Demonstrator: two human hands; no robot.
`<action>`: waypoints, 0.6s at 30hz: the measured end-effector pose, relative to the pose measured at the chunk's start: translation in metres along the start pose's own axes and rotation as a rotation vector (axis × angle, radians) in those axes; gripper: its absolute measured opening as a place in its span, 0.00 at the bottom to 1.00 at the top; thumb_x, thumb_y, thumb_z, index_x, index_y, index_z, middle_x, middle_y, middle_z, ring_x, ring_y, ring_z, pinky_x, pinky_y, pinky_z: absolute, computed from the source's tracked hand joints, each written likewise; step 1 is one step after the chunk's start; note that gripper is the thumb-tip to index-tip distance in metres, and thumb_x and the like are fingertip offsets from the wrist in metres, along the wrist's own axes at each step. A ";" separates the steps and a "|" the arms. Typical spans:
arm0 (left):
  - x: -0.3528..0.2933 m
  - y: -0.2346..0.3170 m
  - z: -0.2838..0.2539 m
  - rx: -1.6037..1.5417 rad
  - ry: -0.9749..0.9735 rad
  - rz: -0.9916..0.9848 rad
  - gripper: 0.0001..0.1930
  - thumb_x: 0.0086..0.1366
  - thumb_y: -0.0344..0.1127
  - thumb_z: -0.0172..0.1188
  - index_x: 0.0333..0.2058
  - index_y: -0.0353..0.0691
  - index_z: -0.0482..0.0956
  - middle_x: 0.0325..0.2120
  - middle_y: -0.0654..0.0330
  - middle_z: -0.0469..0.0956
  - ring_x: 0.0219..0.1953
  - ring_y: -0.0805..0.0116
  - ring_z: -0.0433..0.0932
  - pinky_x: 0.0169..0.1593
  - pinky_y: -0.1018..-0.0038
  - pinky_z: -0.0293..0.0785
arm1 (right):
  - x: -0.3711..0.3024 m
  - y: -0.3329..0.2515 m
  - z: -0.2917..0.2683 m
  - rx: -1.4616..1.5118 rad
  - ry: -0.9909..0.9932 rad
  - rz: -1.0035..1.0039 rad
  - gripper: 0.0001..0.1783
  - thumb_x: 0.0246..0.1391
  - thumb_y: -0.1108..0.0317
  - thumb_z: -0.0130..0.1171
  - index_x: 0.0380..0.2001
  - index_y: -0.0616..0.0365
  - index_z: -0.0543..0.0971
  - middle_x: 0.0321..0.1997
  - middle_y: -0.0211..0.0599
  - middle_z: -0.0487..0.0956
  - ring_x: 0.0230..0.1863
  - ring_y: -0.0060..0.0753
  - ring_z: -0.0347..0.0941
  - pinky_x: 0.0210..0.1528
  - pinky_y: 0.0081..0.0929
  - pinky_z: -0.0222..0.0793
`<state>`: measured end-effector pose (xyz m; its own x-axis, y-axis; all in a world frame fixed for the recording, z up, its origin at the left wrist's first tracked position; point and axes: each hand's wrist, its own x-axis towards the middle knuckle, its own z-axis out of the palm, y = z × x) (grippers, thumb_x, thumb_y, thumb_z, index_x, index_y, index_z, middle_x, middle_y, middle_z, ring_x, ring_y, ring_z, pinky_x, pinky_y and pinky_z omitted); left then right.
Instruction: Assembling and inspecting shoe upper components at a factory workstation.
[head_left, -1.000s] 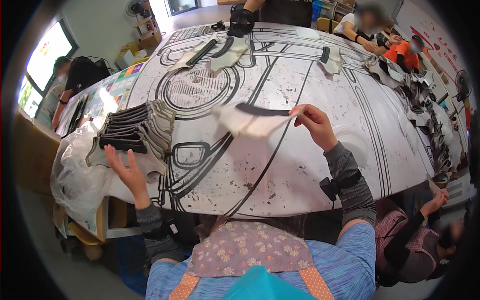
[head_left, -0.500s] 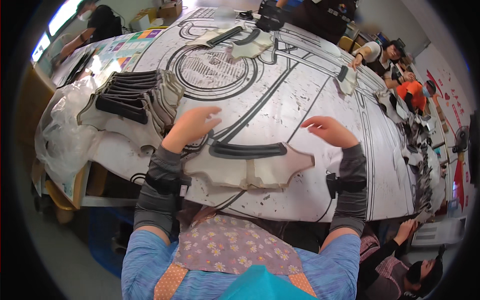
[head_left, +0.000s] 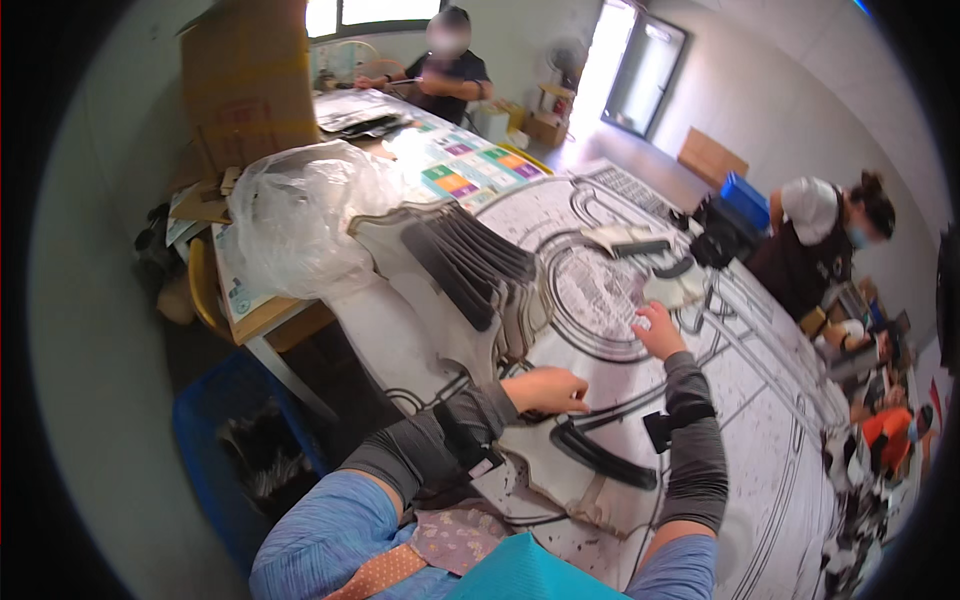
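A cream-coloured, shaped panel (head_left: 545,455) with a padded dark grey strip (head_left: 600,455) along one edge lies on the table close to my body. My left hand (head_left: 548,390) hovers just beyond it, fingers loosely bent, with nothing visible in them. Farther out and to the right, my right hand (head_left: 660,332) is raised over the printed tabletop, its fingers apart and holding nothing. A row of similar panels (head_left: 470,265) with dark strips leans overlapped to the left of my hands. Past my right hand lie two more such panels, one (head_left: 622,243) behind the other (head_left: 682,285).
Crumpled clear plastic (head_left: 300,225) covers the table's left corner beside a large cardboard box (head_left: 250,90). A blue basket (head_left: 235,440) stands below at left. One person (head_left: 450,75) sits at the far table; another (head_left: 820,245) works at the right. Dark-and-light pieces (head_left: 850,500) heap along the right edge.
The view has swung left and tilted, so the panel row sits nearer the middle. My hands, formerly either side of the near panel, are now beyond it, the right reaching farther out.
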<state>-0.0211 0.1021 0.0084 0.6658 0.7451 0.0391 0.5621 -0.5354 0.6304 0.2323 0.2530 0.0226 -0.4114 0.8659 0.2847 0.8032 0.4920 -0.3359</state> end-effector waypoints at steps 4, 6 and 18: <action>-0.003 -0.002 0.001 0.023 0.010 -0.002 0.20 0.59 0.54 0.54 0.31 0.40 0.75 0.22 0.51 0.77 0.30 0.50 0.76 0.35 0.60 0.69 | 0.044 0.014 0.058 -0.121 -0.074 0.311 0.27 0.47 0.54 0.59 0.50 0.55 0.72 0.65 0.58 0.54 0.64 0.57 0.52 0.64 0.39 0.51; -0.010 -0.004 -0.003 -0.004 0.010 -0.050 0.20 0.59 0.54 0.53 0.31 0.41 0.75 0.21 0.51 0.77 0.30 0.50 0.76 0.35 0.60 0.69 | 0.056 -0.013 0.067 -0.084 -0.075 0.361 0.29 0.48 0.54 0.58 0.52 0.58 0.70 0.65 0.58 0.52 0.65 0.56 0.51 0.64 0.39 0.51; -0.001 -0.010 -0.005 0.036 0.019 -0.016 0.19 0.60 0.53 0.53 0.34 0.41 0.76 0.25 0.52 0.78 0.31 0.50 0.76 0.36 0.61 0.70 | 0.049 0.021 0.007 0.050 0.389 0.238 0.24 0.57 0.62 0.47 0.50 0.72 0.68 0.60 0.57 0.63 0.61 0.56 0.57 0.63 0.37 0.51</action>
<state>-0.0298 0.1082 0.0057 0.6472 0.7610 0.0439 0.5905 -0.5370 0.6025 0.2257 0.3065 0.0233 -0.0179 0.8616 0.5072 0.8302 0.2955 -0.4726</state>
